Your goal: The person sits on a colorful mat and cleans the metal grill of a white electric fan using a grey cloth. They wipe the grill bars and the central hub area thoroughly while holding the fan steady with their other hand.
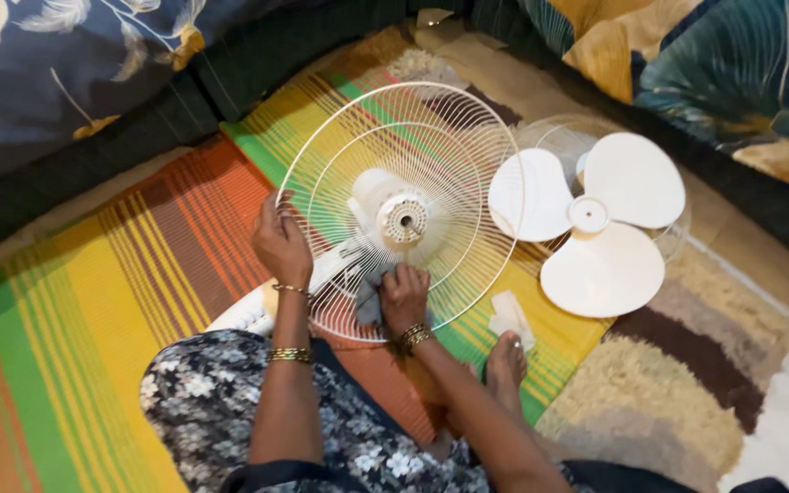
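Note:
A white table fan lies on a striped mat, its round wire rear guard (431, 119) facing up with the motor hub (403, 219) at the centre. My left hand (279, 243) grips the guard's left rim. My right hand (404, 294) presses a grey cloth (369, 299) against the wires at the guard's lower part. The white three-bladed fan blade (595, 219) lies detached to the right, resting on the other wire guard (678, 239).
A small white folded piece (510, 316) lies by my bare foot (506, 367). The colourful striped mat (93, 310) covers the floor at left; a shaggy striped rug (687, 383) lies at right. Floral cushions (47, 64) border the top.

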